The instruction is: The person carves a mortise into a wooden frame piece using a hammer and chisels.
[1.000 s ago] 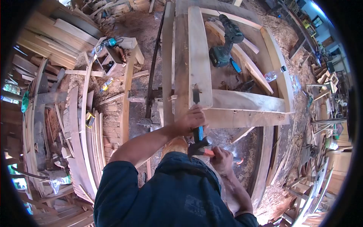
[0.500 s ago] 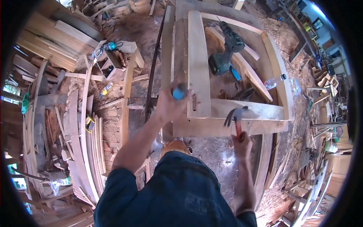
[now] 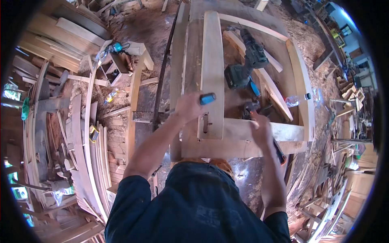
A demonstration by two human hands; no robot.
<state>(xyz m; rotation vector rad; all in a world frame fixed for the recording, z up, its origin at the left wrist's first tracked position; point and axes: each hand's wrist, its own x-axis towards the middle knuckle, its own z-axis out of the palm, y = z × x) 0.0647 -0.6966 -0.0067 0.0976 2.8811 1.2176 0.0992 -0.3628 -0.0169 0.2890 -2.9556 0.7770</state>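
My left hand (image 3: 189, 107) is wrapped round a tool with a blue and black handle (image 3: 207, 99), above the left board of the wooden frame (image 3: 212, 73). A narrow slot shows in that board just below the hand. My right hand (image 3: 259, 121) grips a hammer (image 3: 279, 152) near its head, over the frame's lower rail; its dark and orange handle points down along my forearm. The hammer's head is blurred among dark items. Inside the frame lie a cordless drill (image 3: 247, 62), a blue-handled tool (image 3: 254, 86) and loose wood strips.
A plastic bottle (image 3: 292, 100) lies at the frame's right side. At the left are a small wooden stand (image 3: 142, 60), a teal power tool (image 3: 116, 47), a yellow tape measure (image 3: 93, 133) and long boards. Shavings and offcuts cover the floor.
My right hand has moved up over the lower rail, and the hammer's handle now points downward. My left hand has turned, tilting the blue handle sideways. The view has shifted slightly.
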